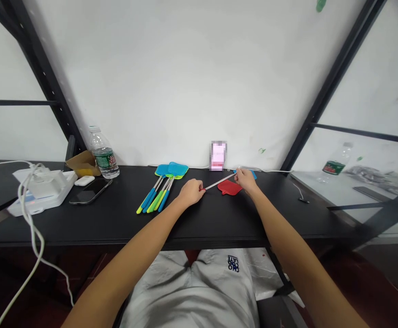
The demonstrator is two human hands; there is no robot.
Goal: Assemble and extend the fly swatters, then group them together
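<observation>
My left hand (191, 192) is closed around the red handle of a thin metal rod (215, 183), which looks like a fly swatter's shaft. At the rod's other end, my right hand (246, 179) pinches the tip. A red fly swatter head (230, 187) lies on the desk just below and left of my right hand; whether it joins the rod I cannot tell. Partly hidden behind that hand is a blue swatter head (254, 174). To the left of my left hand lies a bundle of several fly swatters (161, 187) with blue and green heads and blue, green and yellow handles.
A phone with a lit screen (218, 156) leans on the wall behind the black desk (212, 223). At left stand a water bottle (105, 157), an open cardboard box (82, 163), a dark phone (91, 191), a white case (84, 181) and white cables (31, 218). A short cable (303, 200) lies at right.
</observation>
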